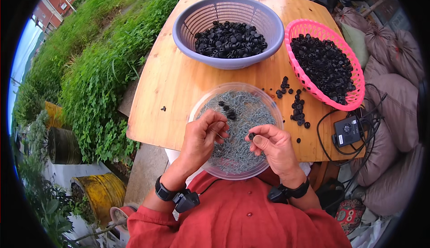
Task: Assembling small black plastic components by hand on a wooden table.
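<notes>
The right hand [274, 146] pinches 1 small black round piece [251, 136] between thumb and forefinger, above the right half of a clear plastic bowl [234, 176]. The left hand [205, 134] is over the bowl's left side, its thumb and forefinger pressed together; whatever sits between them is too small to make out. Grey screws [242, 158] fill the bowl, and a few black pieces [230, 113] lie on them near the left hand. On the wooden table [156, 82], 2 baskets stand beyond: a grey-purple basket [228, 62] and a pink basket [358, 80], both holding black pieces. Loose black pieces [297, 109] lie right of the bowl, near a black box [347, 130].
</notes>
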`<state>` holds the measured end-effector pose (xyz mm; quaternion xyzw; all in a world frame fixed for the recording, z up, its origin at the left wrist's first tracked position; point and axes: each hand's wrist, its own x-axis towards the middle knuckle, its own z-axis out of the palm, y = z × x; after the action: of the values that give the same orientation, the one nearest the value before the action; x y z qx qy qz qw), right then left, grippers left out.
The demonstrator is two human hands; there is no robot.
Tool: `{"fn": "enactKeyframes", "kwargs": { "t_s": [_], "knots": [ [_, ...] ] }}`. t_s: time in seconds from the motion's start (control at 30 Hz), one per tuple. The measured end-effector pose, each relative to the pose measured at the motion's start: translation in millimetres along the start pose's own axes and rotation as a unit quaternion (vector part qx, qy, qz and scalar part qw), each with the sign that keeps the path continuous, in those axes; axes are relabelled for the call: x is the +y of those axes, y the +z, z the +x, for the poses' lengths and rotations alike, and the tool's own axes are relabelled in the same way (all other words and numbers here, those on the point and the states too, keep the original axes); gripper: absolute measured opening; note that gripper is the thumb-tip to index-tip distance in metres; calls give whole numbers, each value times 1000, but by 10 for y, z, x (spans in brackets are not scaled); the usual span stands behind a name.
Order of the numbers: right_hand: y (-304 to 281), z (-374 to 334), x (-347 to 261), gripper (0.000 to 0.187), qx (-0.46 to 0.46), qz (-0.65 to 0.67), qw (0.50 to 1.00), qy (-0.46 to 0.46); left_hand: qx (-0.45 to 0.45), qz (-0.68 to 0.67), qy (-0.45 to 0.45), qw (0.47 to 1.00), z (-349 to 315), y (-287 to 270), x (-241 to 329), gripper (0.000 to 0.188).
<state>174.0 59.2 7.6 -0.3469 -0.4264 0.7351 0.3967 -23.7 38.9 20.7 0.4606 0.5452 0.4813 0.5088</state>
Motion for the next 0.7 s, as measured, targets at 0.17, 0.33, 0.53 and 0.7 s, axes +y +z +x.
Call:
{"fn": "enactKeyframes", "kwargs": {
  "t_s": [0.17, 0.33, 0.53, 0.7],
  "knots": [
    [27, 3, -15, 17, -6, 7, 1000, -5, -42, -105, 20, 993, -22, 104, -47, 12],
    [54, -1, -55, 15, 3, -12, 1000, -20, -56, -79, 23, 995, -37, 115, -90, 13],
    [59, -1, -60, 16, 22, -22, 999, -29, -43, -14, -25, 999, -75, 137, -37, 13],
    [49, 16, -29, 16, 12, -4, 999, -31, -43, -111, -3, 993, -125, 219, 2, 17]
  ]
}}
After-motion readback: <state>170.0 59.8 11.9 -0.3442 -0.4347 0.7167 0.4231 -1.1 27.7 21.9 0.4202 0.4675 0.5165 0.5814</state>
